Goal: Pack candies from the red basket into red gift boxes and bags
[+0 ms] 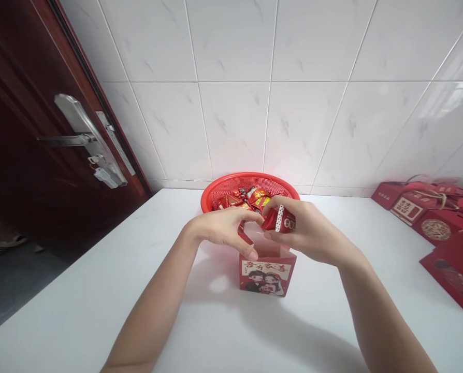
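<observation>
We see the gift box (266, 280) upright on the white table (80, 300); we judge it light, bendable card, best steadied by its side walls. Our left hand (227, 228) arches at its rim, grip unclear; our right hand (309, 225) pinches a red packet (288, 223) near its mouth. Behind stands a basket (250, 176) of sweets (257, 196).

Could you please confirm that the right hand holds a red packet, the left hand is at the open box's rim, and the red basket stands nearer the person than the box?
Not quite: the head view shows the red basket beyond the open box, toward the wall. The right hand holds a red packet, and the left hand is at the box's rim.
</observation>
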Available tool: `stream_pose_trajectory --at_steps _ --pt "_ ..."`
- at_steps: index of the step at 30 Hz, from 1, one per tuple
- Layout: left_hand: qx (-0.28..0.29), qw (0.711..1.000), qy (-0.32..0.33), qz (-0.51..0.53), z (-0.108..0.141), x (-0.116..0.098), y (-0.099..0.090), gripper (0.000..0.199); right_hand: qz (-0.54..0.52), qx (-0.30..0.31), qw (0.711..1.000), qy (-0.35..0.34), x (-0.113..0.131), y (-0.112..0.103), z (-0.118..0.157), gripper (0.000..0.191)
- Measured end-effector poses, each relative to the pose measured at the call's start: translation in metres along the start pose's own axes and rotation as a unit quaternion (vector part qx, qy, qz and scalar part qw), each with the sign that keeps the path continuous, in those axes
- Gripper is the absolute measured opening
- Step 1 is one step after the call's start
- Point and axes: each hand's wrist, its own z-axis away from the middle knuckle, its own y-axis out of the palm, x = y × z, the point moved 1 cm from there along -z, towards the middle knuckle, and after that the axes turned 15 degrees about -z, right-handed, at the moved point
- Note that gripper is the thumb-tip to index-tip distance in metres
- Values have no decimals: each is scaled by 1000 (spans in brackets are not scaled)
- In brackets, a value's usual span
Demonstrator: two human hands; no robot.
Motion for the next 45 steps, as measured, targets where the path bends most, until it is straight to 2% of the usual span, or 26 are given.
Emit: stream_pose_trajectory --at_steps 5,8,13,17,19,22,24,27,31,37,41,45 --pt "-4 1000 -4 -24 0 -1 -1 46 -36 7 999 -12 -5 7 -7 13" --pt "-10 999 -13 -31 0 0 -1 47 -11 0 1000 -9 -5 9 -8 15" --pt "-3 1000 20 2 -2 2 1 43 36 22 999 7 -2 10 -5 19" --pt "-2 1000 26 -4 -3 5 1 48 49 51 997 -32 -2 12 -4 23" --pt "-2 1000 23 -7 -3 6 1 50 51 45 997 -41 -3 12 -4 24" --pt "5 1000 9 -4 -1 4 1 50 10 1 1000 -19 -3 10 -3 20" --pt "10 1000 6 -6 0 2 0 48 -43 -25 999 1 -3 5 -2 25" --pt "8 1000 -2 -18 0 1 -1 48 -119 0 993 23 -3 0 -1 37" --pt "-1 1000 -19 -20 0 2 0 52 -169 27 985 3 -4 -1 -2 16" --pt "-9 1000 -16 -22 -1 4 1 44 -25 -19 999 -8 -4 5 1 10" --pt "-16 1000 16 -14 -1 2 1 43 42 -14 999 -19 -2 7 4 15" --pt "-1 999 37 9 -1 1 0 53 81 -2 997 -12 -3 9 4 18"
